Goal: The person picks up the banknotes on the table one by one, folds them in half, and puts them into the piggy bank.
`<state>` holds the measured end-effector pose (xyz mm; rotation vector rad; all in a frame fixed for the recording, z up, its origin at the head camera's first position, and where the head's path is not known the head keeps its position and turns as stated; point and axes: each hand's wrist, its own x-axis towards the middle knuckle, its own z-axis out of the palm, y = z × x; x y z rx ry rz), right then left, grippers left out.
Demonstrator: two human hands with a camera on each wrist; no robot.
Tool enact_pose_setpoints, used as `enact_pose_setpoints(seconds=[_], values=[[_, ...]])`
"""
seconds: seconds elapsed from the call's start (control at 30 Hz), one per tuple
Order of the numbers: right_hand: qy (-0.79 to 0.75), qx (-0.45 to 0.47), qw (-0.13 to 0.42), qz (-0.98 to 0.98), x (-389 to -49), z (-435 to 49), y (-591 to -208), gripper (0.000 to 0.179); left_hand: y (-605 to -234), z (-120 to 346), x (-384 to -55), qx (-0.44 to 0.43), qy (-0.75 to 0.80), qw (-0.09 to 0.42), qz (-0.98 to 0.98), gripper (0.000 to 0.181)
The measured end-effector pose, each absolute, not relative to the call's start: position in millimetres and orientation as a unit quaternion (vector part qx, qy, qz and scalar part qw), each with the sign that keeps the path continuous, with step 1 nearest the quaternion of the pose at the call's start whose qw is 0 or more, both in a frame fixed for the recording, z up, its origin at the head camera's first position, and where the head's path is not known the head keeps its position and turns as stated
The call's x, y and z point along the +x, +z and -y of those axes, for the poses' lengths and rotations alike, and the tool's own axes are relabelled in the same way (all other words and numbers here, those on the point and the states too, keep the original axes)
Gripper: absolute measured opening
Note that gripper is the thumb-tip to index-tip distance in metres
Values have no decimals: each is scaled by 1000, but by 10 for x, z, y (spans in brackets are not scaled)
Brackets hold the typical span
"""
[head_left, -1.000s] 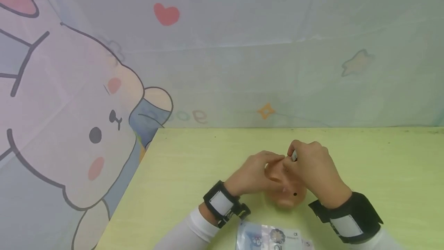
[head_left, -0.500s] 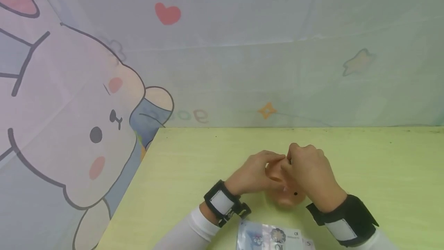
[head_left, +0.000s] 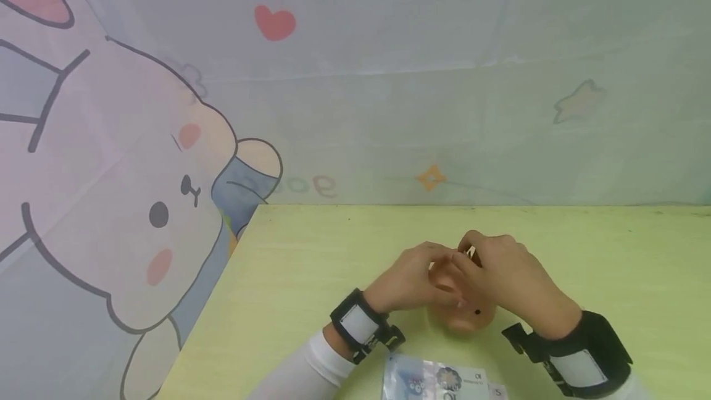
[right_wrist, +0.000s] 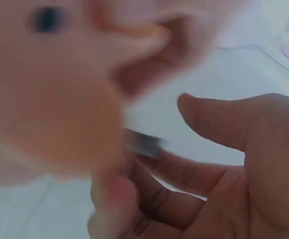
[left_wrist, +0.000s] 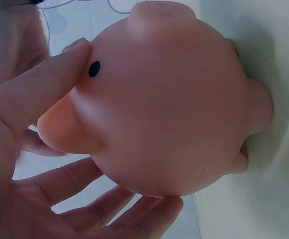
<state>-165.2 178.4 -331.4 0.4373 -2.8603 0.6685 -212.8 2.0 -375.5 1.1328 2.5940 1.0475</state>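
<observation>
A pink piggy bank (left_wrist: 169,99) with a black dot eye stands on its short legs. My left hand (head_left: 408,276) grips it, thumb beside the eye and fingers spread around the other side in the left wrist view. Over the back of the piggy bank (head_left: 463,320) is my right hand (head_left: 511,276). A small flat grey piece (right_wrist: 145,143), blurred, sticks out at the bank's top against the right index finger. The right thumb (right_wrist: 211,117) stands apart from it, fingers loosely bent.
Paper banknotes (head_left: 433,381) printed with 10 and 5 lie at the table's near edge, below the piggy bank. The yellow-green table (head_left: 311,245) meets a printed cloth backdrop (head_left: 361,110) at the back. A cartoon rabbit cloth (head_left: 111,202) hangs at the left.
The right hand has pressed down over the bank's top, then its thumb and index finger have parted. Less of the grey piece shows in the head view. The left hand keeps its grip.
</observation>
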Motion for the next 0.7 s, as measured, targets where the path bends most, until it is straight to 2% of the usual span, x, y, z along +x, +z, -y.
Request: enact_pose_setpoints(seconds=[0.23,0.47,0.7], values=[[263,213,108,935,-1682,-1956,-3234,11,-3772,-22,-2124,369,352,67,-858,73],[263,210,87,938,-1761,-1951,-3345,9,-3786,-4,-2116,361,359,70,-858,74],[255,204,90,941,-1786,-1938,-3368,7,-3790,-2,-2120,358,357,71,-860,74]])
